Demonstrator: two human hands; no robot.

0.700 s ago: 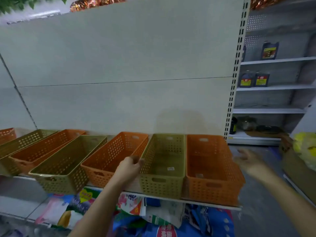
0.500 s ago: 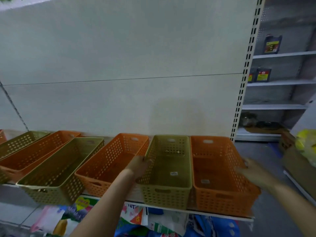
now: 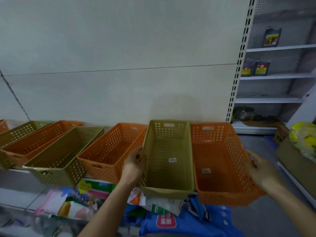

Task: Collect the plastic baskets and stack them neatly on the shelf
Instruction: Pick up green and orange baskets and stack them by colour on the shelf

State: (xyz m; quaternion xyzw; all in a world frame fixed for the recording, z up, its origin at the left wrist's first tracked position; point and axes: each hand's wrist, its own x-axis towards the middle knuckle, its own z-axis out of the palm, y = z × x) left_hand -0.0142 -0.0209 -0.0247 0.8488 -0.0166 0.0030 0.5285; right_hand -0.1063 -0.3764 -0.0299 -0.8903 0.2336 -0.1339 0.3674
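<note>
Along the near edge of a white shelf [image 3: 10,170], a row of perforated plastic baskets is sitting side by side, alternating in colour, long sides running from near to far.

Item 1: olive basket [image 3: 168,161], right of centre, empty but for a small label on its floor. Left hand [image 3: 134,165] is gripping its left long wall, thumb hooked over the rim, fingers curled against the outside. Its near end is overhanging the shelf edge.

Item 2: orange basket [image 3: 222,165], at the far right of the row, touching item 1 along one long side, also carrying a small floor label. Right hand [image 3: 261,170] is pressing against its right wall, fingers spread and loosely curled on the rim; whether it is fully clasping the wall cannot be told.

Item 3: second orange basket [image 3: 111,151], just left of the left hand, lying at a slant.

Item 4: second olive basket [image 3: 63,154], next leftward, near end jutting past the shelf edge.

Item 5: third orange basket [image 3: 37,144] and a third olive basket [image 3: 20,131], further left, partly overlapping in view.

Below the shelf, packaged goods [image 3: 89,194] and blue sacks [image 3: 186,221] are lying in a heap. Far right, dark bottles [image 3: 271,37] are standing on a side shelving unit [image 3: 277,76].
</note>
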